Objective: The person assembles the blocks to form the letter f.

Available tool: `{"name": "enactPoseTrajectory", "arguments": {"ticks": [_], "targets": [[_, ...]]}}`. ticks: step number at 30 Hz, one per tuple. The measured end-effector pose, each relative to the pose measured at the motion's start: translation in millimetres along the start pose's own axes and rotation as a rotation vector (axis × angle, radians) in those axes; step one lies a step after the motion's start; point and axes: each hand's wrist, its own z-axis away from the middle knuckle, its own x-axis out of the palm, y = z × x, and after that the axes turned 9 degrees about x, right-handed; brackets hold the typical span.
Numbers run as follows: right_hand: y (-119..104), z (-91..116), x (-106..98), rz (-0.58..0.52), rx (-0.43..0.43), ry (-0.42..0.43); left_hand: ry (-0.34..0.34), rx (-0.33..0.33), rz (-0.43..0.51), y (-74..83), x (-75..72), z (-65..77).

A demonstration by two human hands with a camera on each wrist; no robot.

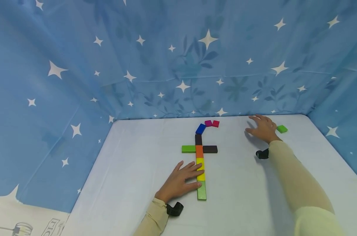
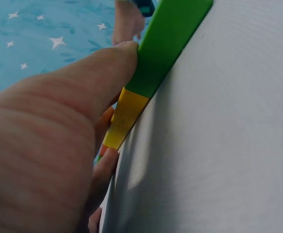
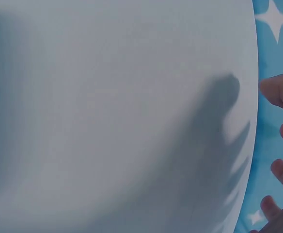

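My left hand (image 1: 179,182) lies with fingers spread across a column of flat rectangular blocks. Its fingertips touch the yellow part (image 1: 200,177) and its thumb touches the light green block (image 1: 201,194) at the near end. The left wrist view shows the thumb along that green block (image 2: 168,43). Further up are an orange block (image 1: 199,151) and a dark block (image 1: 198,140), with a green block (image 1: 188,149) on the left and another dark block (image 1: 210,149) on the right. My right hand (image 1: 262,129) hovers over the table's far right, fingers spread, holding nothing.
A blue block (image 1: 200,128) slants off the column's top, leading to a purple block (image 1: 208,123) and a red block (image 1: 216,124). A loose green block (image 1: 282,128) lies right of my right hand. Behind the white table (image 1: 137,157) hangs a blue star-patterned curtain (image 1: 155,65).
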Motion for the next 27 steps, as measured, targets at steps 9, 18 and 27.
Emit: {"name": "enactPoseTrajectory", "arguments": {"ticks": [9, 18, 27], "targets": [[46, 20, -25, 0.052, 0.084, 0.015, 0.005, -0.002, 0.015, 0.4, -2.7, 0.6], [79, 38, -35, -0.009, 0.12, 0.016, 0.003, -0.018, 0.021, -0.3, -1.5, 1.7], [89, 51, -33, -0.074, 0.102, 0.103, -0.001, -0.002, 0.019, -0.6, 0.8, 1.5]]}}
